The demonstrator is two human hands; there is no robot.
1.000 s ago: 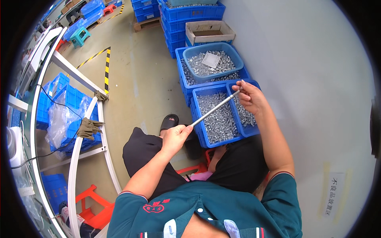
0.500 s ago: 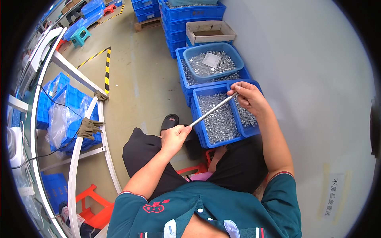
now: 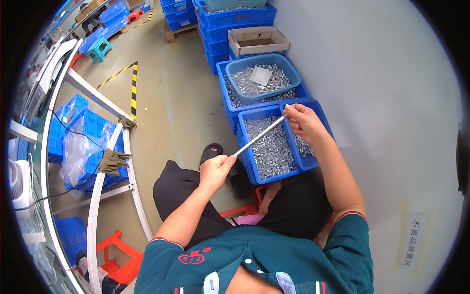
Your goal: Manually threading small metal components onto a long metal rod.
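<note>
Rod: thin metal rod (image 3: pixel 259 135) is being held slanted over the nearer blue crate (image 3: pixel 313 105) of small silvery parts (image 3: pixel 271 149).
Left hand (image 3: pixel 215 169): is closing round the rod's lower end.
Right hand (image 3: pixel 302 122): is pinching the upper tip.
Advice: keeping the rod steady over the crate seems wise, so dropped pieces are landing inside.
Count: one rod, two hands, one blue basin (image 3: pixel 289 68) of parts behind.

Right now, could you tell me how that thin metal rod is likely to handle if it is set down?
The metal rod spans straight between left hand and right hand without sagging, so probably stiff. Being round and slim, it would likely roll on a flat surface. Its smooth grey finish may be slippery.
</note>
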